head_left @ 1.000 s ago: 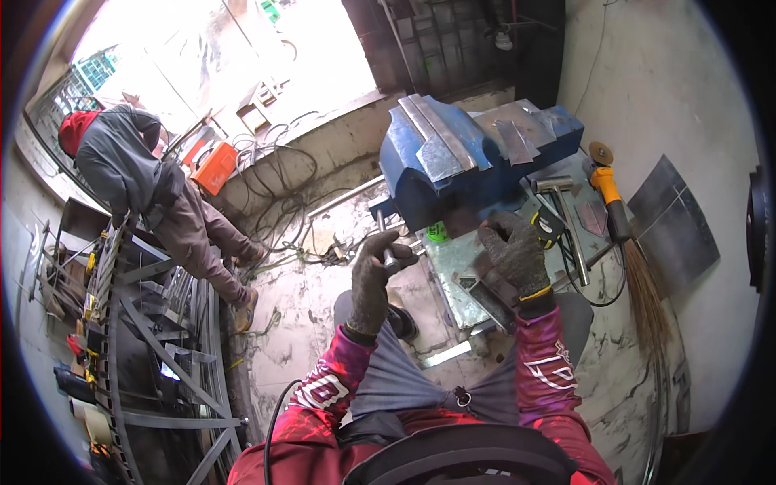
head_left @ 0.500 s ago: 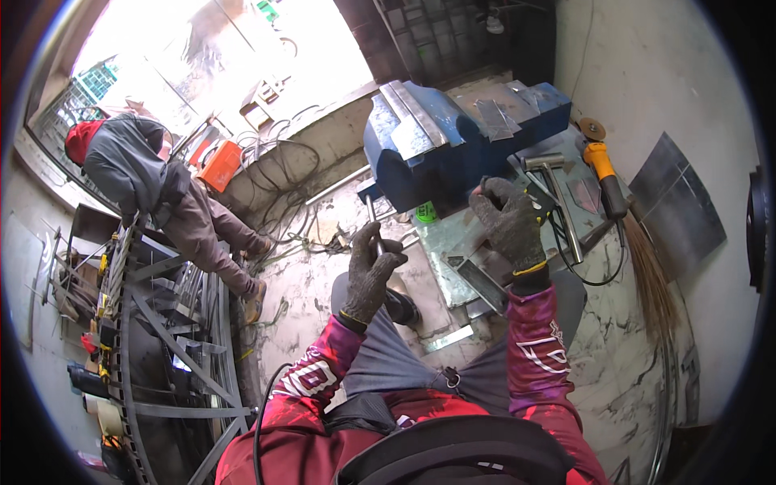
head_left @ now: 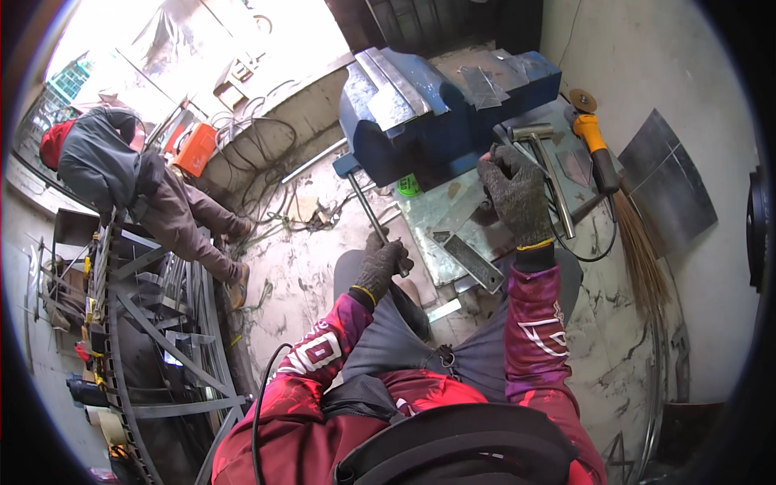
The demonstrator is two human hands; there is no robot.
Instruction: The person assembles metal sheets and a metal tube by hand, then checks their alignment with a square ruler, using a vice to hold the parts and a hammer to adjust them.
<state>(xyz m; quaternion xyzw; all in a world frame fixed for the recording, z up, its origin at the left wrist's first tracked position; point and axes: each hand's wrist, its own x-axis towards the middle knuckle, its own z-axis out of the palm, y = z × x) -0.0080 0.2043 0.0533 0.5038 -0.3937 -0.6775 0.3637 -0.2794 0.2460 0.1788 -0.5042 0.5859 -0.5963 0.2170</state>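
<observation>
A large blue bench vise (head_left: 436, 121) stands ahead of me, with flat metal pieces lying on top. My left hand (head_left: 381, 263), in a dark grey knit glove, is wrapped round the vise handle (head_left: 368, 202), a steel bar slanting from the blue screw end. My right hand (head_left: 517, 194), gloved the same way, is raised over the bench plate (head_left: 428, 234) at the vise's right side. Its fingers are curled, and whatever they may hold is hidden. Just right of it lies a T-shaped steel hammer (head_left: 554, 178). A rectangular metal channel (head_left: 473, 263) lies below that hand.
A yellow angle grinder (head_left: 594, 145) with its cord lies at the right, near a broom (head_left: 643, 250) and a dark sheet leaning on the wall. Another person (head_left: 121, 170) bends over at the left, by an orange machine (head_left: 192, 149) and cables. A metal rack (head_left: 178, 347) is at lower left.
My left hand keeps its grip on the vise handle, which now shows more of its length. My right hand stays curled near the vise. The whole view has shifted slightly.
</observation>
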